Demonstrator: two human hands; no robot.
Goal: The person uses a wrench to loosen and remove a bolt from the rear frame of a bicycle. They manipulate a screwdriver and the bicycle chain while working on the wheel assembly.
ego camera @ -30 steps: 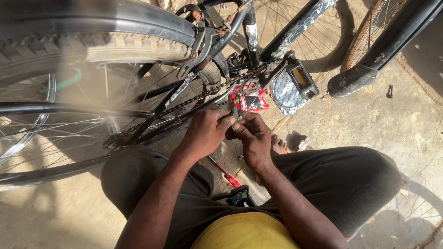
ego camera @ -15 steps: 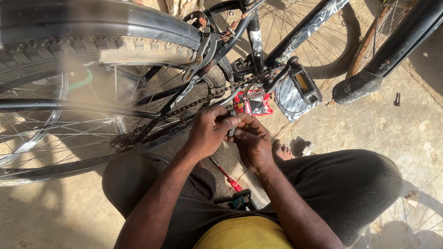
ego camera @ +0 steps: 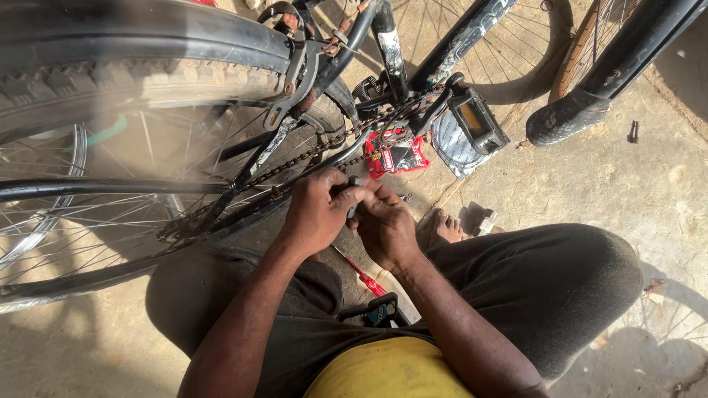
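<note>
Both hands, left (ego camera: pixel 318 214) and right (ego camera: pixel 385 225), pinch the chain (ego camera: pixel 295 158): greasy, heavy, floppy; best gripped by its side plates.

Single head-mounted view, looking steeply down from just above a squatting person's lap. The camera faces forward and down past the forearms to the hands (ego camera: pixel 354 217), close up at mid-frame. Beyond them lie the bicycle's rear wheel (ego camera: pixel 110 96), chain (ego camera: pixel 310 151) and the concrete floor (ego camera: pixel 649 184).
</note>
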